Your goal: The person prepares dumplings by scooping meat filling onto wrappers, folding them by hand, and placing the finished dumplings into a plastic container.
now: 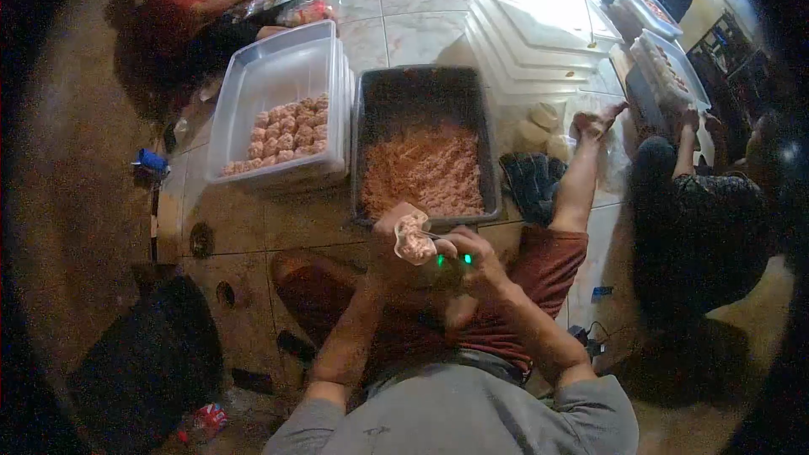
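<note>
My left hand (pixel 389 225) is cupped around a pale dumpling wrapper heaped with pinkish ground filling (pixel 413 240). My right hand (pixel 474 253) is closed on a thin utensil (pixel 435 238); its tip meets the filling, and its exact kind is hidden by the fingers and the filling. Both hands are close together over my lap, just in front of a dark grey tub (pixel 492 168). Inside that tub lies a broad mass of orange-pink ground mixture (pixel 421 170). To its left, a clear plastic tray (pixel 271 63) holds several rows of formed dumplings (pixel 288 133).
Stacked translucent trays (pixel 514 42) stand beyond the tub at the right. A person (pixel 181 8) sits at the far left, another person (pixel 699 219) at the right near more filled trays (pixel 670 67). A blue cup-like object (pixel 152 161) lies on the tiled floor (pixel 240 232).
</note>
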A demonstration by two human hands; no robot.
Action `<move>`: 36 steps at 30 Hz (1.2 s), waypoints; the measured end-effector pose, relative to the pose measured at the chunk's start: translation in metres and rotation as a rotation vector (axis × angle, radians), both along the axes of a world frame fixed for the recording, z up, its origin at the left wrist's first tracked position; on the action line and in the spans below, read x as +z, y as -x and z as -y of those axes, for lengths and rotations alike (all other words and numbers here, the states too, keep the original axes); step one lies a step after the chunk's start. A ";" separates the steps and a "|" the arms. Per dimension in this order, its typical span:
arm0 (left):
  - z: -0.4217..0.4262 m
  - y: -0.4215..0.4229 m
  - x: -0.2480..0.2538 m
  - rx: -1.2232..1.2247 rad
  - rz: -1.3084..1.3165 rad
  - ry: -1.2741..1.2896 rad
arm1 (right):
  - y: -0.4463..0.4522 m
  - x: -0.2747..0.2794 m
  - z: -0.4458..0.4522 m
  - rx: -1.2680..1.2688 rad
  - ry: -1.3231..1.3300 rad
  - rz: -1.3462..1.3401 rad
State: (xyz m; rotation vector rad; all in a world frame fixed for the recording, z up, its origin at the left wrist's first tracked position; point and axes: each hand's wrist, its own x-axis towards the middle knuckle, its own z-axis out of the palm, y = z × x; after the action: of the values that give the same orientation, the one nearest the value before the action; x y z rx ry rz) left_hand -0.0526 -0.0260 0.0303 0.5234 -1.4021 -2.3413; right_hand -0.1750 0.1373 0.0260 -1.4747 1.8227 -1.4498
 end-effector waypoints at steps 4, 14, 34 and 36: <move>0.002 -0.004 0.005 -0.050 -0.021 -0.059 | 0.019 0.027 -0.002 -0.130 0.000 -0.114; -0.017 -0.002 -0.001 0.106 0.074 0.152 | -0.041 -0.034 -0.002 -0.101 0.073 0.550; 0.008 -0.013 0.019 -0.277 0.098 -0.028 | -0.049 -0.009 -0.011 -0.155 -0.215 0.308; 0.023 -0.024 -0.005 -0.272 0.023 -0.548 | -0.043 0.005 -0.013 -0.164 -0.154 0.298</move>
State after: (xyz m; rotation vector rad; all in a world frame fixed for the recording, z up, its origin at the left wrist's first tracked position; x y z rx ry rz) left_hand -0.0289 -0.0486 0.0250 0.5272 -0.8661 -2.9621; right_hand -0.1322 0.1508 0.0307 -0.9962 1.8528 -1.4755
